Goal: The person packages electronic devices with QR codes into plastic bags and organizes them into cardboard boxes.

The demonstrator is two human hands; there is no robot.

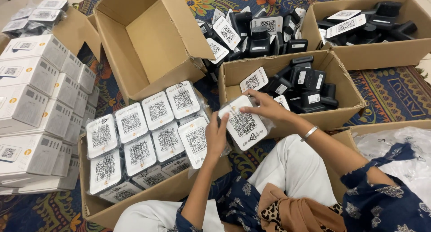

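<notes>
Two hands' fingers gripping a bagged white placard (244,123), cardboard boxes (148,39) crowding patterned carpet (390,90)

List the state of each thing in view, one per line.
Bagged white device: held up in both hands, label facing up.
Left hand: gripping the bag's near left edge.
Right hand: fingers pinching the bag's top edge.
Box of bagged devices: open, nearly full, labels up.
Big cardboard box: open, tipped on its side, nothing inside.
Box of black devices: open, partly filled.
White cartons: closed, stacked.
</notes>
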